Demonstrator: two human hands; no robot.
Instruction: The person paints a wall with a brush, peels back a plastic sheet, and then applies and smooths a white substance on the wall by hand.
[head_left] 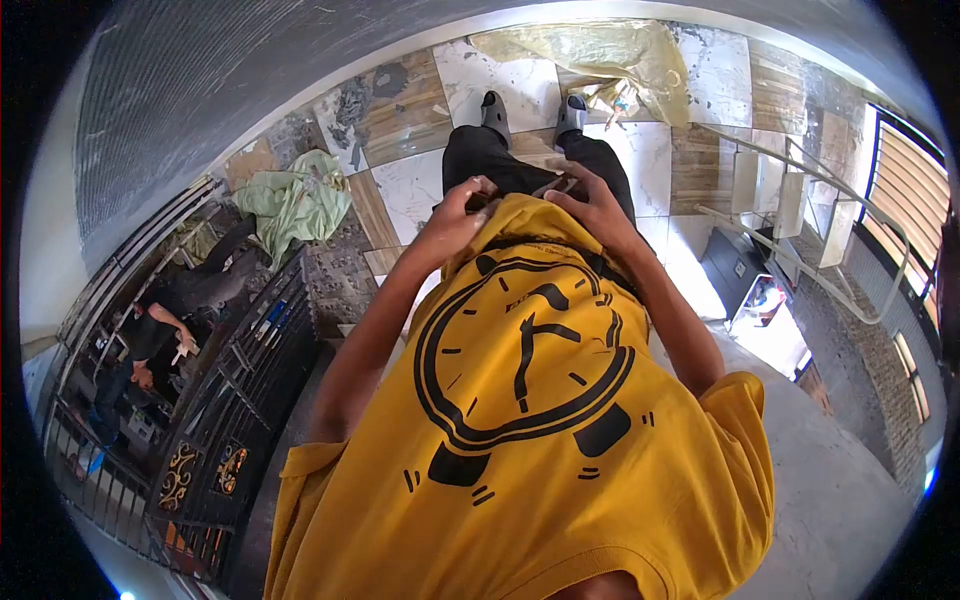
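Observation:
I look down on a yellow T-shirt (545, 400) with a black alarm-clock print, worn over black trousers (482, 158). My left hand (462, 215) is at the waist, its fingers curled in at the left side of the bunched shirt hem (530, 215). Opposite it, my right hand (598, 212) has its thumb against the hem and its fingers bent over the front of the trousers. Both hands look closed on the shirt's lower edge; their fingertips are partly hidden in the folds. Grey clogs (495, 115) are on the feet.
Stained tiles (400, 200) lie underfoot, with a plastic sheet (640, 60) ahead. Pale green cloth (300, 200) lies to the left, near a black metal railing (240, 390) with another person (160, 330) beyond. A ladder-like metal frame (800, 200) and a dark box (735, 270) stand right.

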